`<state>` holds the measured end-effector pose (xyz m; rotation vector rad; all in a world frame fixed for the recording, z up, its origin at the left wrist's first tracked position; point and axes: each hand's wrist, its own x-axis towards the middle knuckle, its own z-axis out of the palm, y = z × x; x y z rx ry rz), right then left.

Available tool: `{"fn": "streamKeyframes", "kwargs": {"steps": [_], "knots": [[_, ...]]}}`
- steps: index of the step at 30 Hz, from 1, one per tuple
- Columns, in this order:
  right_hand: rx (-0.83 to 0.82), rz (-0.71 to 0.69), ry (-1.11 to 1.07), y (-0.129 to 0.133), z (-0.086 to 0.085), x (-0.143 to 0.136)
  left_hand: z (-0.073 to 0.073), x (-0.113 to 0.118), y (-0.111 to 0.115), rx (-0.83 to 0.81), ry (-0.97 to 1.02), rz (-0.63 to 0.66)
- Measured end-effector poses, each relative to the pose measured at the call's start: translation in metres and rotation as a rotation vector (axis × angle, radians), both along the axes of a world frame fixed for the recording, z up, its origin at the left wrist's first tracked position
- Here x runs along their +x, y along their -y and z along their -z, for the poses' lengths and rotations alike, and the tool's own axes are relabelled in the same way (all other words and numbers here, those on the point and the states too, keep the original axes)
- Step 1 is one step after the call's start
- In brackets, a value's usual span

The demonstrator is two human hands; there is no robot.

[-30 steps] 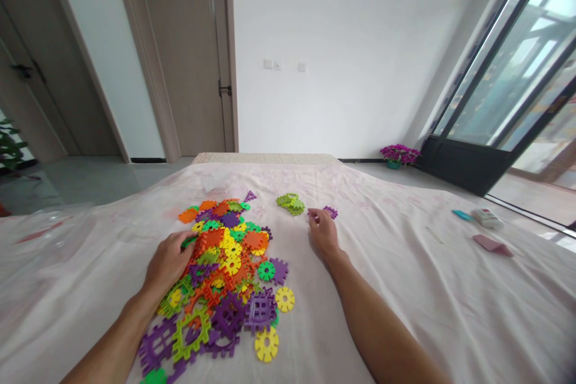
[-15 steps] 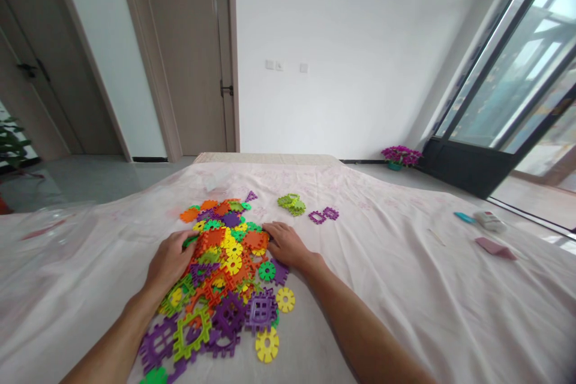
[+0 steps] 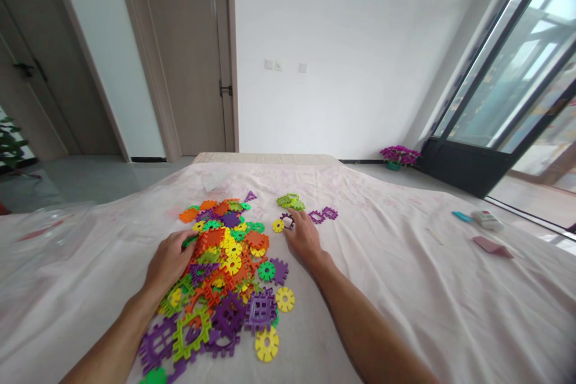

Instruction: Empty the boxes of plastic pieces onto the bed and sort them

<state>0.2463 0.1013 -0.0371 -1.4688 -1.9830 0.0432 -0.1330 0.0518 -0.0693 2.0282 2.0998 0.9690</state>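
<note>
A heap of plastic interlocking building pieces (image 3: 231, 264) in orange, purple, yellow and green lies before me: notched squares, frames, triangles and slotted discs. At the heap's left side, my left hand (image 3: 171, 255) has its fingers curled about a green piece (image 3: 189, 241), partly hidden by them. My right hand (image 3: 302, 237), right of the heap, pinches a purple frame piece (image 3: 288, 221), mostly covered by the fingers. A yellow slotted disc (image 3: 278, 225) touches or lies right beside that frame. Just beyond the hand are lime-green pieces (image 3: 291, 201) and two purple frames (image 3: 324, 214).
A pale pink cloth (image 3: 387, 276) covers the table. A clear plastic bag (image 3: 56, 225) lies at left. On the right are a blue item (image 3: 462, 216), a white box-like item (image 3: 487, 220) and a folded pink cloth (image 3: 492, 246). Purple flowers (image 3: 399, 155) stand beyond the table.
My right hand has moved from the heap's right edge up and right, taking a purple frame piece and a yellow disc along. The left hand stays where it was.
</note>
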Motion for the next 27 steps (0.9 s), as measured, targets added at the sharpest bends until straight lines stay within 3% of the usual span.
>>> {"fn": "streamKeyframes", "kwargs": {"steps": [2,5,8,14,18,24,27], "knots": [[0.051,-0.004,-0.032,-0.003,0.0,0.009,0.0,0.0,0.0,-0.009,0.003,0.004],[0.138,-0.147,-0.063,-0.003,-0.001,0.014,-0.001,0.001,0.0,-0.018,0.005,0.01],[0.119,-0.209,-0.065,-0.002,0.0,0.012,-0.002,0.001,0.0,-0.017,0.008,0.016],[-0.042,0.152,-0.019,-0.006,-0.002,0.021,-0.001,0.0,0.0,-0.02,0.008,0.004],[-0.174,0.295,0.046,-0.009,-0.005,0.035,0.0,0.0,-0.001,-0.012,0.012,0.001],[-0.109,0.423,0.12,-0.008,-0.005,0.045,-0.001,0.001,0.001,-0.013,0.01,-0.003],[-0.06,0.361,0.113,-0.007,-0.006,0.044,-0.001,0.001,0.001,-0.009,0.005,-0.002]]}}
